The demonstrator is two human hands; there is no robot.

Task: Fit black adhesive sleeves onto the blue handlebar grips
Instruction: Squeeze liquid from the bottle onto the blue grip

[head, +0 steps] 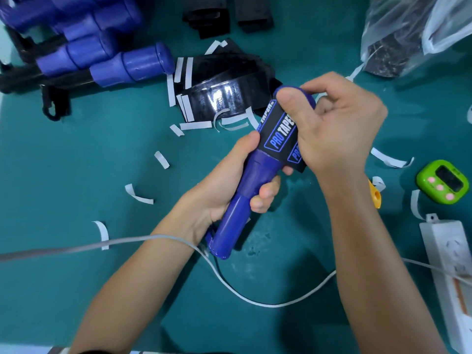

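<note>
Head view: my left grip (224,192) is clenching the blue handle (229,226); my right grip (337,129) is clasping the black sleeve (277,139) round it. Next, likely: smoothing its five-o'clock edge.

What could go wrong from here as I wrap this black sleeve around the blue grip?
The black sleeve has a loose edge standing off the blue grip under the right hand; pressed down askew, it may wrinkle or sit crooked. White backing strips litter the mat; one might stick to exposed adhesive if the grip is set down. The white cable lies below both forearms and could snag.
</note>
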